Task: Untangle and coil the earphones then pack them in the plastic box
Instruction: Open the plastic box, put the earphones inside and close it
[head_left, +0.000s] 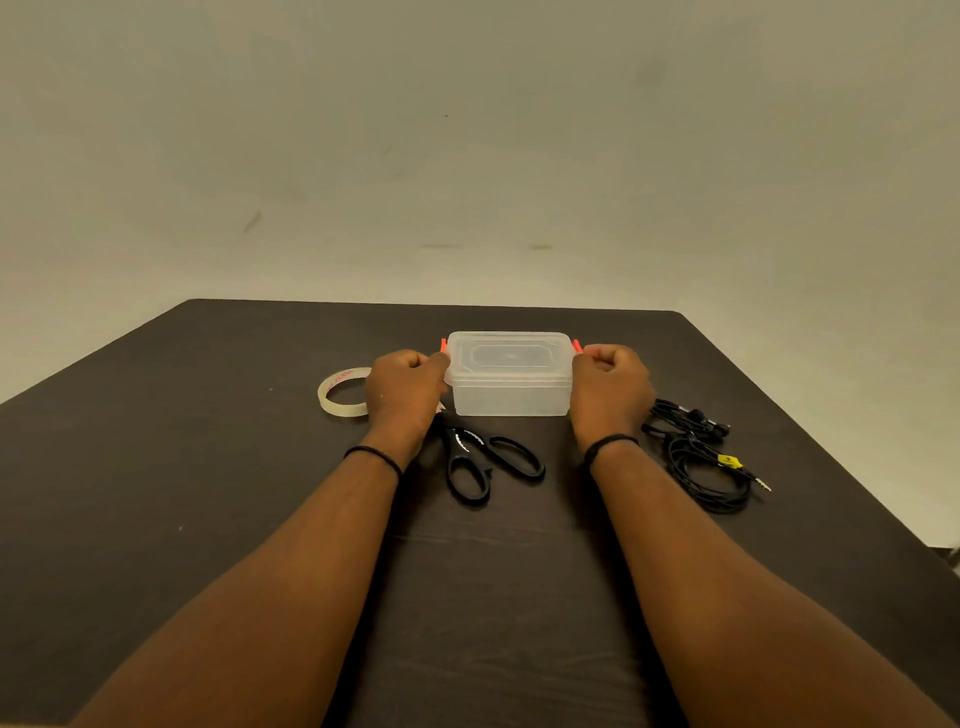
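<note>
Hands, left hand (405, 387) and right hand (608, 387), grip plastic box (511, 387) clips on dark table (208, 467) before beige wall (467, 130).

A dark brown table (234, 467) fills the lower view from 3 to 9 o'clock. Behind it, toward 12 o'clock, rises a plain, scuffed beige wall (467, 130) in dim, warm light.

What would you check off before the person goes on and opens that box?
1. Left hand at the box's left orange latch: ok, fingers curled at it.
2. Right hand at the right orange latch: ok.
3. Lid off the plastic box: not ok, it sits on.
4. Latches released: cannot tell.
5. Earphones untangled and coiled: not ok, a loose bundle on the table.
6. Scissors clear of the box: ok, though close in front.
</note>
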